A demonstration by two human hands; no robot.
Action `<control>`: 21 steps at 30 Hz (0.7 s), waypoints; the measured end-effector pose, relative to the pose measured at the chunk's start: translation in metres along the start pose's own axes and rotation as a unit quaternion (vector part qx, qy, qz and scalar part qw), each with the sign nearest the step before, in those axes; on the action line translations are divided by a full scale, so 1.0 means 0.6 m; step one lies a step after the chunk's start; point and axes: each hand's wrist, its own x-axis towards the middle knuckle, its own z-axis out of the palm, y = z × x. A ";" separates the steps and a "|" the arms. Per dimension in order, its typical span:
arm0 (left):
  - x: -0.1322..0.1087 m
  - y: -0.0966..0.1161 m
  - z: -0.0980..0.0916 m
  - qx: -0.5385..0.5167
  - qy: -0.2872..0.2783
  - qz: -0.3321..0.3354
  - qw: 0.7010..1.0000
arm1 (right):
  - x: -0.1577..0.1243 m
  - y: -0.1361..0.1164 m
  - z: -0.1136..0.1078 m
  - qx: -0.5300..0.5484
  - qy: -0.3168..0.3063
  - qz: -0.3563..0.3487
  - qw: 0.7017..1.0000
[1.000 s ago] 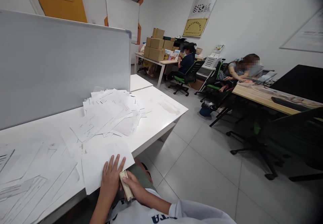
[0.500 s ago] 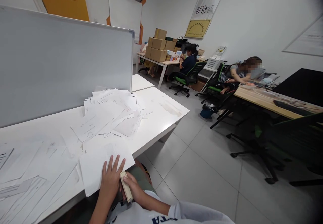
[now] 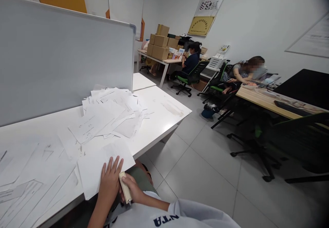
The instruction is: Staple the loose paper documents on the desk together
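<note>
My left hand (image 3: 110, 177) lies flat on a white sheet of paper (image 3: 91, 169) at the table's near edge, with its fingers stretched out. The sheet's near corner juts past the edge. Close beside it, over my lap, my right hand (image 3: 133, 188) is wrapped around a slim cream-coloured stapler (image 3: 125, 187). The thumb rests along the stapler's upper side, and the other fingers are mostly hidden beneath it. Beyond the sheet is an untidy heap of white papers (image 3: 108, 113). More loose printed sheets (image 3: 28, 190) spread over the table at left.
A grey-white divider panel (image 3: 64, 63) stands along the far side of the white table (image 3: 154, 118). Across the tiled floor, one person (image 3: 191, 61) sits by stacked cardboard boxes (image 3: 159, 46). Another person (image 3: 241, 73) leans over a wooden desk (image 3: 259, 99) at right. An office chair (image 3: 295, 145) stands nearer.
The view has shifted slightly, so the whole scene sits a little further left and higher. Both hands, the sheet and the stapler keep nearly the same places relative to one another.
</note>
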 end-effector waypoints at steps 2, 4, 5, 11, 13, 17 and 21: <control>-0.001 -0.004 0.001 -0.006 -0.002 0.001 1.000 | 0.001 -0.006 0.007 0.004 0.006 0.005 1.000; -0.001 -0.005 0.001 -0.006 -0.004 0.003 1.000 | 0.001 -0.008 0.009 0.005 0.010 0.010 1.000; -0.001 -0.006 0.001 -0.005 -0.003 0.002 1.000 | 0.001 -0.008 0.009 0.005 0.013 0.012 1.000; 0.004 -0.004 -0.006 -0.014 -0.010 -0.015 1.000 | 0.009 -0.008 0.013 0.000 0.055 0.026 0.998; 0.006 -0.004 -0.008 -0.027 -0.019 -0.028 0.999 | 0.014 -0.010 0.017 0.002 0.073 0.017 0.997; 0.007 -0.005 -0.012 -0.052 -0.031 -0.047 0.997 | 0.019 -0.015 0.023 0.016 0.083 0.011 0.996; 0.005 -0.012 -0.014 -0.076 -0.032 -0.038 0.996 | 0.020 -0.024 0.020 0.036 0.089 0.016 0.995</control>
